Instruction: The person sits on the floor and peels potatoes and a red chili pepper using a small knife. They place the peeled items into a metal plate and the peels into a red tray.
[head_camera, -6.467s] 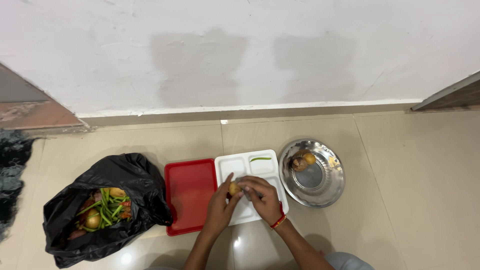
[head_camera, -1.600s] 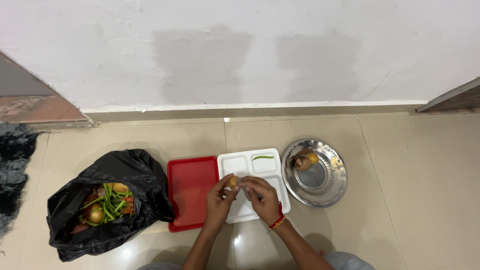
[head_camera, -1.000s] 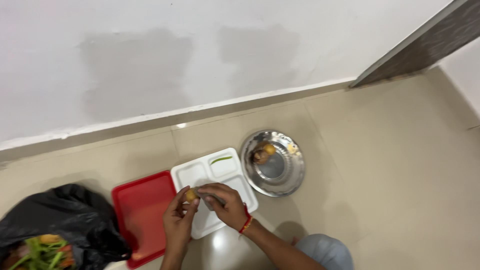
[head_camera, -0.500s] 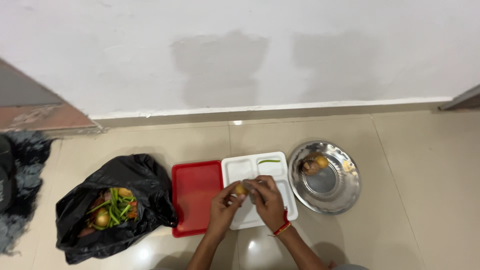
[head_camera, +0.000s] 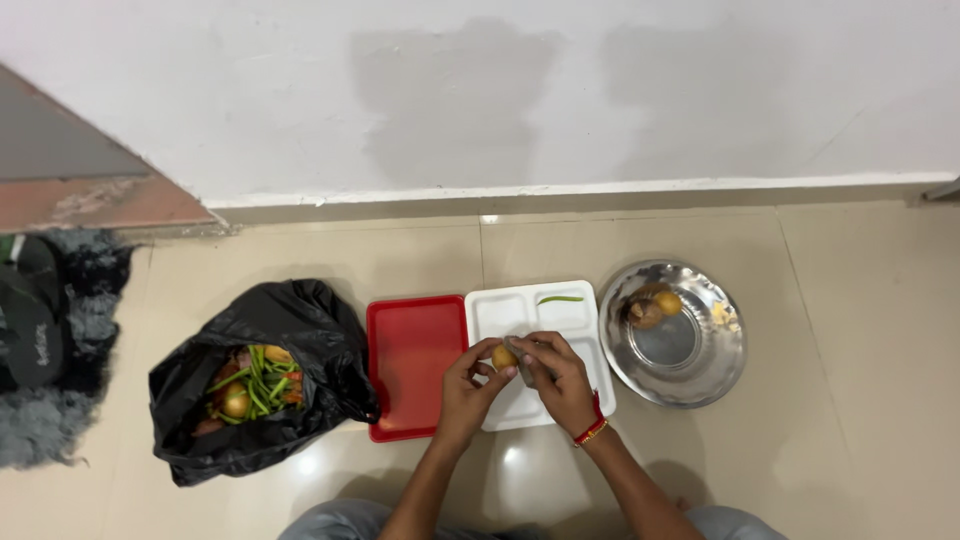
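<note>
You are on the floor of a home: glossy beige floor tiles (head_camera: 860, 300) meeting a patchy white plastered wall (head_camera: 500, 90), a grey rug (head_camera: 60, 420) with a sandal (head_camera: 30, 320), food trays, a steel plate (head_camera: 690, 375) and a black bag of vegetables (head_camera: 250, 385)

Open black plastic bag (head_camera: 300, 340), left

Tiled floor (head_camera: 860, 450) beside a white wall (head_camera: 600, 90). A black bag (head_camera: 310, 330) of green beans and other vegetables lies left of a red tray (head_camera: 415, 350); a steel plate (head_camera: 690, 375) holding two small round items sits well right. A grey mat (head_camera: 60, 420) lies far left.
</note>
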